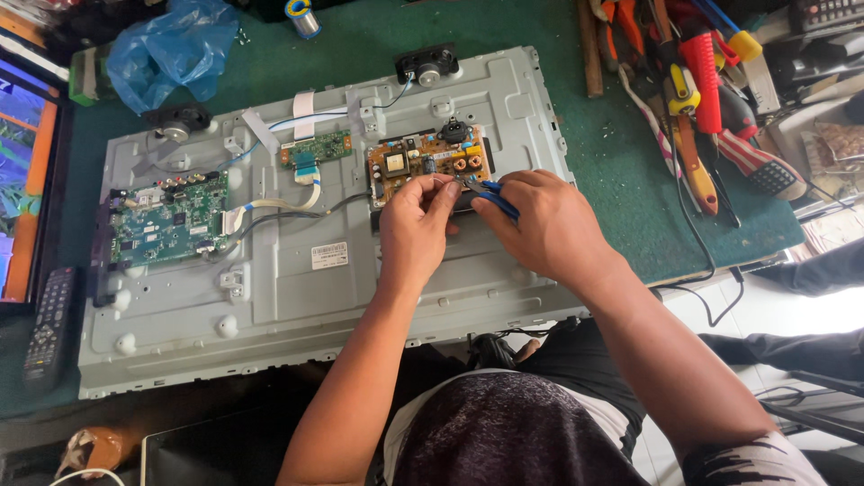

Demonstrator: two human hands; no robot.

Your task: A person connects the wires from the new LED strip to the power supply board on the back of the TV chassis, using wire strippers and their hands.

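Here, right hand (540, 225) pinches a blue-handled tool (493, 196), its long axis pointing up-left toward the orange power board (423, 162); left hand (416, 229) fingertips pinch closed just beside its tip.

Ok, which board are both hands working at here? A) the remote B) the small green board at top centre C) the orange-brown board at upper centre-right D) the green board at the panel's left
C: the left hand and the right hand, which holds a blue-handled tool, meet at the lower edge of the orange-brown board; the green boards lie off to the left.
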